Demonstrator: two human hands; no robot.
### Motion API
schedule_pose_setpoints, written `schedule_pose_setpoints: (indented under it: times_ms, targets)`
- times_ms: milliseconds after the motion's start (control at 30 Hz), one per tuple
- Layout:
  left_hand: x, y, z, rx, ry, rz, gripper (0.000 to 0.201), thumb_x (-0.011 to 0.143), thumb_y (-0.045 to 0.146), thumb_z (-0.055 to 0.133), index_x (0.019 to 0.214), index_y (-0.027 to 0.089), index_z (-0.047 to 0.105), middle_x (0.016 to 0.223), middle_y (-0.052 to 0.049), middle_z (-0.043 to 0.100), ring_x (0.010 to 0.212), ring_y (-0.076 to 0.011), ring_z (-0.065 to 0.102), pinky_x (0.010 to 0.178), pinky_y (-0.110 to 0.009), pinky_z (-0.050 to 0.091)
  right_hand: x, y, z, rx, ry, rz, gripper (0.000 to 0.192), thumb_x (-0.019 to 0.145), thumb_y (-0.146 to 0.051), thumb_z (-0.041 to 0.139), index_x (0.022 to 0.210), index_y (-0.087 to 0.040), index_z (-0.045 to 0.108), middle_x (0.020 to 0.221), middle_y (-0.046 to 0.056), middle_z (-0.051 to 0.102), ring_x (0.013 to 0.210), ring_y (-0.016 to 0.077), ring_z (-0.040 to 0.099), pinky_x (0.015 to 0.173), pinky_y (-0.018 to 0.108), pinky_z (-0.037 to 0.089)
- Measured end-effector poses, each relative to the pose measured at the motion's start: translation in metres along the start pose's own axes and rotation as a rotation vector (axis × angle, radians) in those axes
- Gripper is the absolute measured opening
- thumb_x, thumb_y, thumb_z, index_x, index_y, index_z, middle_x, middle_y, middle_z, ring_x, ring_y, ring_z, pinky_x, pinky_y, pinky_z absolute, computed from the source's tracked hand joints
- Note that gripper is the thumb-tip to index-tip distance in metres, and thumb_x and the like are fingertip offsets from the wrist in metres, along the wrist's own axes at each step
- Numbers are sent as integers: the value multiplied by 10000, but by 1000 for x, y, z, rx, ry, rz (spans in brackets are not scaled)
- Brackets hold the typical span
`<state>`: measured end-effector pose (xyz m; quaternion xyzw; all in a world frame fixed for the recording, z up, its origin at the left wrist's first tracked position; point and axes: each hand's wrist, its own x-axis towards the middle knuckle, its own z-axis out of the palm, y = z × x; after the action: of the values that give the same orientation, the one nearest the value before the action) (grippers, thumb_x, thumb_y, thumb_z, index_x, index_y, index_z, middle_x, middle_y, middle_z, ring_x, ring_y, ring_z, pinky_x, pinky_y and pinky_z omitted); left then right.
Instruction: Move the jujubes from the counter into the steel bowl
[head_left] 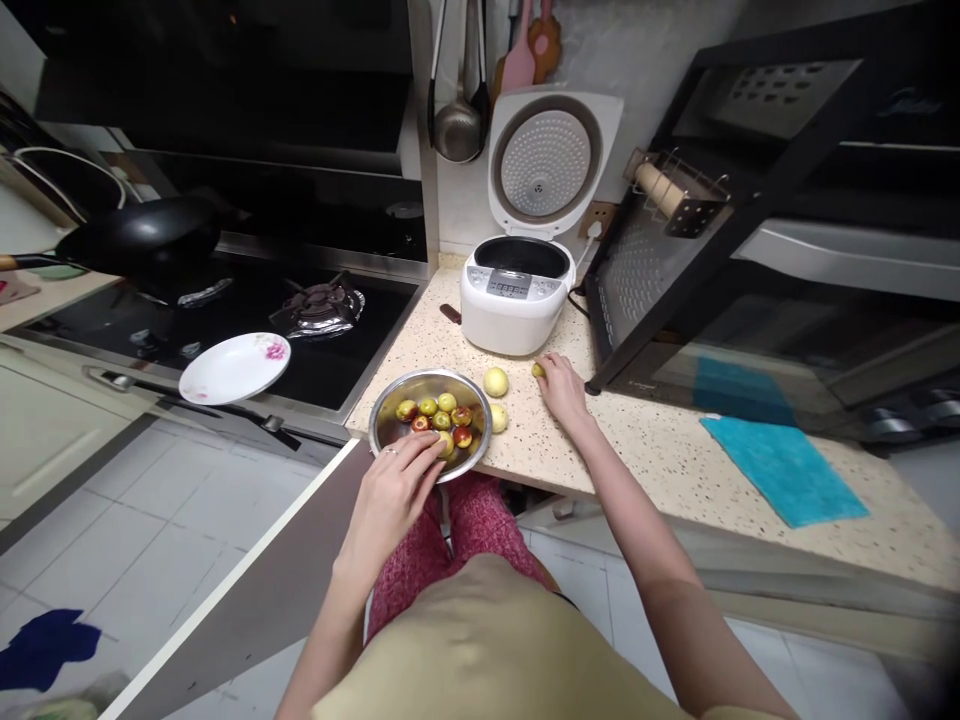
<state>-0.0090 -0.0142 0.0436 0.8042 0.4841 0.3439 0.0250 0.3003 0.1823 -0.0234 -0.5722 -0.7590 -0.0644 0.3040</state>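
Note:
A metal bowl (378,430) at the counter's front edge holds several green and reddish-brown jujubes (442,420). My left hand (394,490) reaches over its near rim, fingertips closed on a yellowish jujube (447,444) inside the bowl. To the right, my right hand (562,390) is just above or on the counter, in front of the rice cooker. Its thumb and fingers pinch a small yellow-green jujube (538,370), partly covered by the fingertips. Between the bowl and that hand lie two pale yellow-green round fruits, a farther one (496,381) and a nearer one (498,418) beside the rim.
A white rice cooker (510,320) stands with its lid up. A flowered plate (232,372) overhangs the stove's front edge, and a black wok (142,240) sits behind it. An oven (750,330) bounds the right side; a blue cloth (787,470) lies before it.

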Motion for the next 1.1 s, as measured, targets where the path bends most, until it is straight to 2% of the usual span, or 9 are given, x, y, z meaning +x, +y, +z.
schedule_pose_setpoints:
  times_ms: [200,300,467,567,633,767,933,1100]
  targets:
    - [-1,2,7,-20,-24,6,299,1058,235,535,1327,262,664,1305,-80,739,1216,-270,699,1058,-481,570,-1,-4,-10,-82,-55,37,311,789,-30,518,1032,-187,633,1027,138,673,987,293,559,777,384,490]
    - [-1,5,10,-37,-25,-8,305,1062,229,526,1333,258,661,1327,-83,730,1230,-271,695,1065,-479,573,-9,-17,-23,-5,-28,57,239,819,-85,558,1024,-196,609,1004,125,671,971,295,581,791,397,501]
    - [1,12,15,-165,41,-86,373,1073,247,504,1432,280,602,1384,-87,697,1279,-245,675,1129,-448,546,-39,-72,-51,385,96,-20,224,911,-228,609,1134,-217,593,1046,83,687,892,239,654,774,383,572]
    - [4,18,16,-300,82,-175,385,1070,263,516,1448,280,588,1414,-90,677,1327,-240,646,1150,-427,532,-60,-113,-64,577,113,-69,269,926,-230,635,1191,-245,592,1109,70,709,975,229,699,854,388,614]
    - [6,22,17,-423,79,-245,395,1063,282,535,1456,283,579,1439,-93,658,1305,-240,659,1105,-415,568,-72,-135,-69,671,96,-118,272,935,-226,642,1201,-262,598,1166,72,717,1076,236,708,919,402,620]
    - [7,23,21,-668,72,-365,376,1033,321,600,1403,260,623,1430,-112,653,1207,-240,708,981,-363,631,-85,-159,-68,740,53,-233,269,954,-203,638,1212,-271,609,1214,84,732,1144,244,713,983,437,609]
    - [7,13,21,-923,83,-485,379,939,337,736,1289,214,658,1341,-128,675,1070,-206,733,903,-315,645,-90,-165,-59,787,79,-272,275,981,-173,623,1236,-274,633,1248,89,750,1163,252,713,1006,482,597]
    - [10,5,16,-927,94,-511,363,881,355,787,1164,209,612,1203,-93,697,1018,-170,720,870,-268,627,-87,-174,-54,820,65,-296,293,1005,-174,597,1272,-280,655,1284,80,752,1194,245,708,1016,492,600]
